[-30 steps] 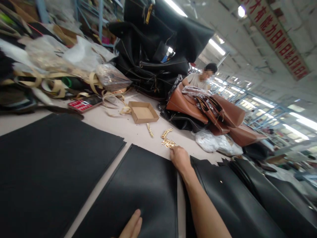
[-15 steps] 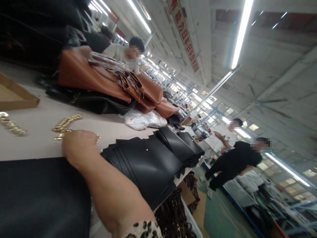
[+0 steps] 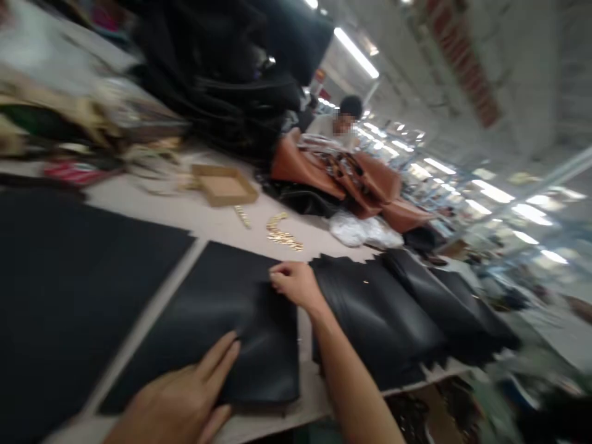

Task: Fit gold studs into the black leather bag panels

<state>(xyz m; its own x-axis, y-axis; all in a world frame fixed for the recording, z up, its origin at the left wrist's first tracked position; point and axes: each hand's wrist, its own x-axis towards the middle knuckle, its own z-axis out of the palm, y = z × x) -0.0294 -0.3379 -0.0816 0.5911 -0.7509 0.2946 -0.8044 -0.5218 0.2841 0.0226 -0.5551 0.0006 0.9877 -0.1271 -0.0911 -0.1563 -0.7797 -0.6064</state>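
A black leather panel (image 3: 217, 296) lies flat on the pale table in front of me. My left hand (image 3: 180, 394) rests on its near part, fingers stretched out. Over the panel's far right corner, my right hand (image 3: 296, 285) is closed with thumb and fingertips together. Whatever may be between those fingertips is too small and blurred to make out. Just beyond that hand lie small gold metal pieces (image 3: 283, 236) in a curved row. A shorter row of gold pieces (image 3: 242, 217) runs up to a shallow cardboard box (image 3: 226, 186).
Overlapping stacks of black panels (image 3: 370, 314) lie to the right. A larger black sheet (image 3: 69, 277) covers the left side. Brown leather bags (image 3: 383, 185) and a clear plastic bundle (image 3: 361, 229) sit at the back, beside a dark heap (image 3: 222, 80). A person (image 3: 340, 123) is behind them.
The view has swung left, bringing the box, large sheet and my left hand into sight. My right hand has come back from the gold pieces to the panel's corner.
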